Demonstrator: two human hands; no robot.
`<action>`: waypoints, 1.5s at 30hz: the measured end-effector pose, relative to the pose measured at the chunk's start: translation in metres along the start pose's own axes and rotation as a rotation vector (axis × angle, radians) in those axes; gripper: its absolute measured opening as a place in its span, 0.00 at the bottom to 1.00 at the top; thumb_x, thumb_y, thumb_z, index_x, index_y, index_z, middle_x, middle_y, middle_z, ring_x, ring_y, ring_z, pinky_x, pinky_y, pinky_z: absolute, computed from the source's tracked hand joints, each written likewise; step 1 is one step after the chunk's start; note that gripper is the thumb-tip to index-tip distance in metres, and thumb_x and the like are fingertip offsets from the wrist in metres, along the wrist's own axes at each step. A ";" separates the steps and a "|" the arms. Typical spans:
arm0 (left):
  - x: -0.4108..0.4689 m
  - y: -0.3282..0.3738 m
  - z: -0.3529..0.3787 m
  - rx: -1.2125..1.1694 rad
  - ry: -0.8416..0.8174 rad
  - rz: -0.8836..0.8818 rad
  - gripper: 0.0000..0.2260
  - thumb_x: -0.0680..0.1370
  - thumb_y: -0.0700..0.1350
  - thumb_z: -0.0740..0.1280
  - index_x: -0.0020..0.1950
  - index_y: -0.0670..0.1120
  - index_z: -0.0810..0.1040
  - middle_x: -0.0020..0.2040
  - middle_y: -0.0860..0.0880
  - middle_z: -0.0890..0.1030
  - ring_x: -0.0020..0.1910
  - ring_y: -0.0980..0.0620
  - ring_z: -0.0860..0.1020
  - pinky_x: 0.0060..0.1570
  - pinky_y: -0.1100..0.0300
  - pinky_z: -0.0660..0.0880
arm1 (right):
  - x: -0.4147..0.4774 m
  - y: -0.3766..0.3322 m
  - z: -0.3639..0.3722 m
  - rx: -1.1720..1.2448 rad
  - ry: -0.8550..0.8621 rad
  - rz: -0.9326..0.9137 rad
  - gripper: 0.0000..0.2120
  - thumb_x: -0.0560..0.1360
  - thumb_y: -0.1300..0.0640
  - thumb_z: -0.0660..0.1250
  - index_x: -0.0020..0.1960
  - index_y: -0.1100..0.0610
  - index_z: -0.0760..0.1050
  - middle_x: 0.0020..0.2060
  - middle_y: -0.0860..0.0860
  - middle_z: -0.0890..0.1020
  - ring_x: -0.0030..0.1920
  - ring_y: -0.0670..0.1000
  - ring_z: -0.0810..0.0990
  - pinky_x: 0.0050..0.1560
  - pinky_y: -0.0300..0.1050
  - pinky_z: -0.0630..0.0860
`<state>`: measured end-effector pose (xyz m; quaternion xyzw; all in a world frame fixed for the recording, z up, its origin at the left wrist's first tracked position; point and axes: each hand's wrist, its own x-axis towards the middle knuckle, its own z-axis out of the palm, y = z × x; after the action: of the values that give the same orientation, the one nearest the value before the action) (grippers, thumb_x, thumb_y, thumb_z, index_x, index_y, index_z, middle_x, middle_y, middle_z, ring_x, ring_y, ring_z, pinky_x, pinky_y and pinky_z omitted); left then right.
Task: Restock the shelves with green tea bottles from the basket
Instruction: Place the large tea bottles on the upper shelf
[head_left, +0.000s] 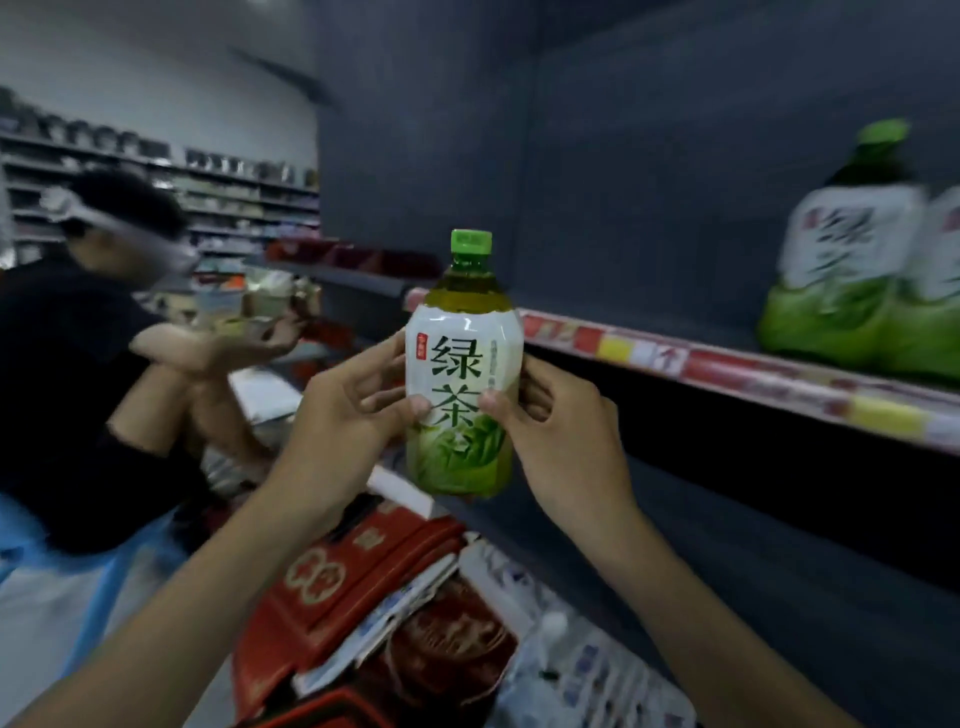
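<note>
I hold a green tea bottle (464, 364) upright in front of me, with a green cap and a white-and-green label with large characters. My left hand (348, 410) grips its left side and my right hand (561, 421) grips its right side, thumbs on the label. The bottle hangs in front of the left end of a dark shelf (727, 366) with a red and yellow price strip. Two more green tea bottles (857, 270) stand on that shelf at the far right, blurred. The rim of a red basket (332, 714) shows at the bottom.
Another person (88, 332) in a dark top crouches at the left, holding goods. Red boxes (353, 582) and white packs (587, 670) lie on the lower shelf below my arms. More stocked shelves (218, 202) stand in the background left.
</note>
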<state>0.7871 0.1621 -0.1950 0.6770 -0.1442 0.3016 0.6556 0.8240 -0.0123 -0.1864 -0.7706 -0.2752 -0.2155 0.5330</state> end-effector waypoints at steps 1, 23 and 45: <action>0.014 0.007 0.015 -0.023 -0.038 0.025 0.26 0.73 0.28 0.68 0.66 0.51 0.76 0.55 0.50 0.85 0.54 0.50 0.83 0.49 0.56 0.80 | 0.009 -0.004 -0.016 -0.034 0.045 -0.023 0.11 0.75 0.53 0.71 0.57 0.47 0.80 0.48 0.41 0.85 0.49 0.39 0.82 0.51 0.43 0.82; 0.195 0.003 0.202 -0.228 -0.228 0.108 0.20 0.80 0.32 0.62 0.68 0.48 0.74 0.61 0.47 0.82 0.59 0.51 0.81 0.50 0.59 0.80 | 0.131 0.021 -0.152 -0.747 0.423 -0.004 0.18 0.82 0.51 0.58 0.67 0.61 0.70 0.50 0.57 0.83 0.52 0.59 0.80 0.43 0.46 0.66; 0.192 -0.032 0.261 -0.101 -0.350 0.052 0.32 0.78 0.27 0.60 0.77 0.52 0.60 0.63 0.40 0.75 0.56 0.49 0.79 0.44 0.64 0.80 | 0.112 0.053 -0.197 -1.578 0.371 -0.113 0.35 0.69 0.54 0.72 0.73 0.48 0.64 0.71 0.55 0.63 0.64 0.60 0.60 0.55 0.60 0.56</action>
<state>1.0125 -0.0506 -0.0947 0.6815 -0.2885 0.1881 0.6457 0.9358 -0.1910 -0.0867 -0.8560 0.0121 -0.4969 -0.1420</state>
